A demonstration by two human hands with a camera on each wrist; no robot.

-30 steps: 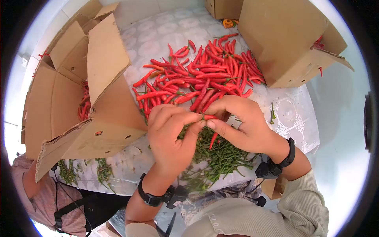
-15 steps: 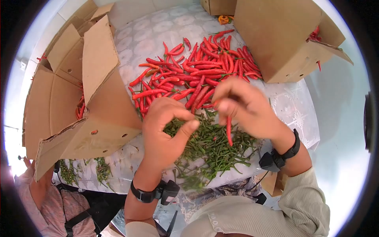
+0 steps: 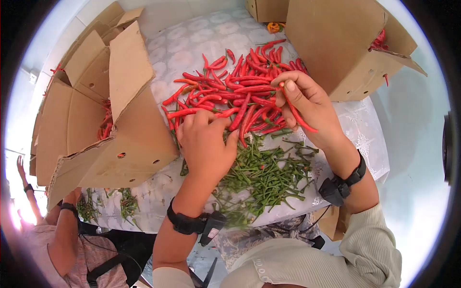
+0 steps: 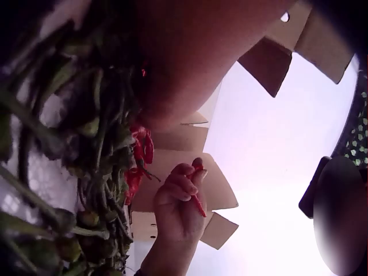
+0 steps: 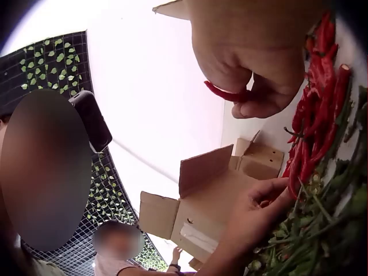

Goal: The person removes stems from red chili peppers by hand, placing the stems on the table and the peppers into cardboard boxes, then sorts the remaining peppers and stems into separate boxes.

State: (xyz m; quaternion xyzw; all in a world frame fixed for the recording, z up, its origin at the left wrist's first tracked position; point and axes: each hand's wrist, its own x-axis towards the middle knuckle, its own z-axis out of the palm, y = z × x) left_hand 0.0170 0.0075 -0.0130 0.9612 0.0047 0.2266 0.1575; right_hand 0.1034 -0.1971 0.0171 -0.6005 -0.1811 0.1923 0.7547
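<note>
My right hand [image 3: 307, 103] pinches one red chili pepper [image 3: 300, 115] between thumb and fingers, above the right side of the chili pile. The pepper slants down across the palm side; in the left wrist view the same red chili [image 4: 198, 205] sticks out below the fingers. My left hand [image 3: 206, 144] reaches over the near edge of the red chili pile [image 3: 254, 89], thumb apart from the bent fingers. From the right wrist, the left hand [image 5: 259, 213] shows its fingertips right at the peppers. Green stems [image 3: 269, 180] lie heaped just in front of the pile.
A cardboard box [image 3: 129, 153] with red chilies inside stands open at the left, another box [image 3: 336, 48] at the back right. An orange pepper [image 3: 274, 27] lies at the back. Smaller stem heaps [image 3: 128, 206] lie front left, near another person [image 3: 72, 245].
The hands came apart from their meeting over the stems. My right hand moved up and right with the chili; my left, empty at half a second ago, moved to the pile.
</note>
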